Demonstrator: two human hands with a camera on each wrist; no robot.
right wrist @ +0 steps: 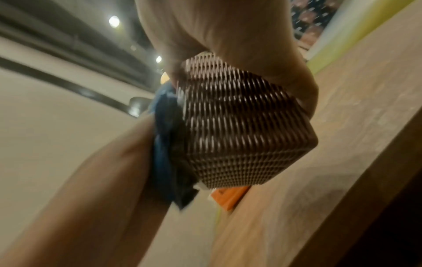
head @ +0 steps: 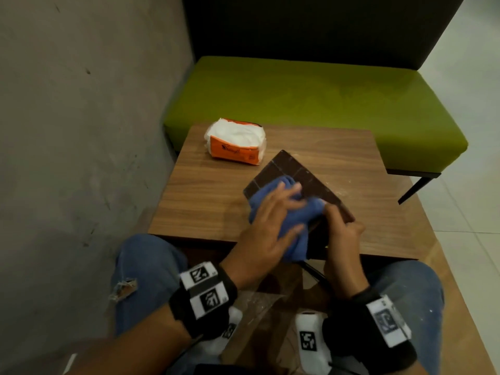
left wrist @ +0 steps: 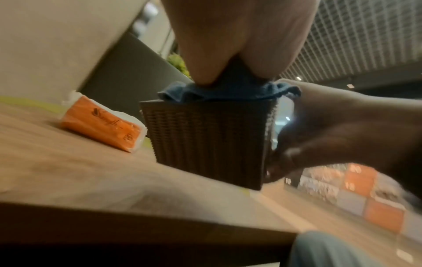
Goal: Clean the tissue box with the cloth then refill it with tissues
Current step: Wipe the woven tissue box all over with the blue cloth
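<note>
Left hand [head: 266, 226] flat on the blue cloth [head: 273, 209], right hand [head: 342, 231] gripping the tissue box [head: 295, 171].

From my remote view, the left hand's fingers are spread and fairly straight, pressing the cloth onto the top face of the dark woven box; I see no curl round the cloth. Right hand's fingers wrap the box's near right side, steadying it. Box stands on the wooden bench [head: 205, 196], near its front edge, turned at an angle to that edge. Cloth bunches over the box's near top and hangs down its front. Orange tissue pack [head: 235, 143] lies on the bench behind and left of the box, close but apart, white tissues showing on top. Green seat [head: 311, 98] beyond the bench. Wrist views are blurred.
</note>
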